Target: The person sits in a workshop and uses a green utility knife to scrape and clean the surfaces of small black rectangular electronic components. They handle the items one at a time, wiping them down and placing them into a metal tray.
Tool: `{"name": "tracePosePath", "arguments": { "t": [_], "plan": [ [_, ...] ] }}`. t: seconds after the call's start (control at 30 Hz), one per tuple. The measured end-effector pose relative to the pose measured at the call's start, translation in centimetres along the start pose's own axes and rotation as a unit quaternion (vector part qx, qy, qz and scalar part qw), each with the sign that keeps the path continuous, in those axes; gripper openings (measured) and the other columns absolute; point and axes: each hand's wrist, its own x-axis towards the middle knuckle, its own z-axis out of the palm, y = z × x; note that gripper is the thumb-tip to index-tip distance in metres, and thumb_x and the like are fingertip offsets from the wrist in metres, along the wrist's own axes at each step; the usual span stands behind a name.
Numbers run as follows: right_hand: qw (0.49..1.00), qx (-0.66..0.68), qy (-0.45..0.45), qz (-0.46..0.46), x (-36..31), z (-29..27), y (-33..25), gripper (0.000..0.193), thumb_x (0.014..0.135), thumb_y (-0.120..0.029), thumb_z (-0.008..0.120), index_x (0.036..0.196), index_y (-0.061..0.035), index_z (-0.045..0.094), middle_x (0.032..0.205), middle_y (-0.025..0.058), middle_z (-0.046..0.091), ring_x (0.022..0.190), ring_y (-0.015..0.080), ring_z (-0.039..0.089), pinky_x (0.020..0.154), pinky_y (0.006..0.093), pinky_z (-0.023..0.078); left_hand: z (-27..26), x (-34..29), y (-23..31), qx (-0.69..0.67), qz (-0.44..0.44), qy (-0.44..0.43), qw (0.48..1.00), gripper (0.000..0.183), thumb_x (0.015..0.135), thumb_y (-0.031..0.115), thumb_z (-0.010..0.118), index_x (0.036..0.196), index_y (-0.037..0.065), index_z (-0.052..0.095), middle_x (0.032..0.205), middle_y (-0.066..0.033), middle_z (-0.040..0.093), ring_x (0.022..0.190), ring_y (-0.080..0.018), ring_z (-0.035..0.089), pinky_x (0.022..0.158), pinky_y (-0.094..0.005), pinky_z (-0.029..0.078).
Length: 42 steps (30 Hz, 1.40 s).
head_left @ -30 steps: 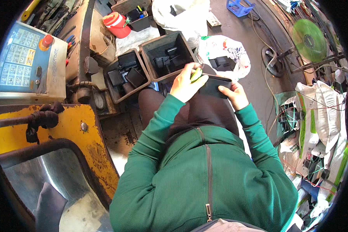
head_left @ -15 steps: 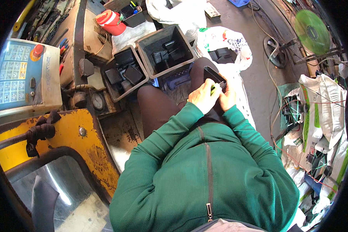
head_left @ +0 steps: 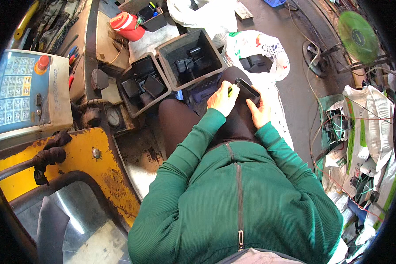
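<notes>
Over my lap, my right hand (head_left: pixel 260 111) grips a black plastic box (head_left: pixel 248 90) by its near right side. The box is tilted, and its hollow side partly shows. Close by on the left, my left hand (head_left: pixel 223 100) is closed round a small tool with a yellow-green handle (head_left: pixel 230 90). Its working end lies near the box's left edge; I cannot tell whether they touch. Beyond my knees stand two grey bins, a smaller left bin (head_left: pixel 166 86) and a larger right bin (head_left: pixel 221 66), both with black plastic parts inside.
A white plastic bag (head_left: pixel 275 66) with dark parts lies beside my right knee. At left are a machine control panel (head_left: pixel 17 90) and a yellow machine door (head_left: pixel 86 152). A red container (head_left: pixel 126 25) stands far left. A green fan (head_left: pixel 357 37) and white sacks (head_left: pixel 368 127) are at right.
My left hand has drawn left, away from my right hand, with the small tool. The black box has turned, so its hollow side shows more.
</notes>
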Motion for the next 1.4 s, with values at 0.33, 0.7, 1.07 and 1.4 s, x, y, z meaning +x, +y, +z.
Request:
{"name": "tracePosePath", "arguments": {
  "t": [0.33,0.7,1.07,1.4],
  "plan": [
    [0.985,0.087,0.107,0.106,2.0,-1.9,1.4,0.050,0.078,0.003,0.066,0.125,-0.0023,0.051,0.118,0.0096,0.057,0.108,0.0219,0.054,0.098,0.0327,0.039,-5.0,3.5,-7.8,-0.231,-0.201,0.084,0.948,0.044,0.090,0.045,0.060,0.101,0.003,0.054,0.075,-0.0049,0.061,0.066,-0.0123,0.056,0.066,-0.0283,0.046],
    [0.993,0.008,0.120,0.018,10.0,-1.5,9.6,0.072,0.083,-0.023,0.068,0.143,-0.0038,0.033,0.129,0.0118,0.051,0.119,0.0241,0.047,0.103,0.0357,0.033,-10.4,10.3,-10.9,0.138,-0.111,0.085,0.981,0.034,0.081,0.038,0.062,0.084,0.004,0.059,0.082,-0.0211,0.063,0.083,-0.0392,0.062,0.071,-0.0459,0.047],
    [0.921,-0.370,-0.117,-0.021,7.9,4.1,2.5,0.050,0.077,-0.019,0.068,0.126,-0.0140,0.056,0.142,0.0133,0.041,0.134,0.0383,0.032,0.108,0.0485,0.027,-2.6,28.9,-18.4,0.358,-0.104,-0.010,0.928,0.031,0.090,0.028,0.048,0.116,0.017,0.062,0.115,-0.0123,0.062,0.096,-0.0327,0.065,0.082,-0.0459,0.052],
    [0.908,-0.402,-0.120,0.004,8.6,4.3,2.6,0.043,0.078,-0.024,0.067,0.120,-0.0191,0.061,0.143,0.0083,0.042,0.136,0.0340,0.031,0.107,0.0496,0.026,-5.1,28.1,-17.3,0.286,-0.132,0.044,0.948,0.036,0.076,0.037,0.064,0.099,0.009,0.065,0.107,-0.0161,0.064,0.096,-0.0338,0.064,0.082,-0.0452,0.051]
  ]
}}
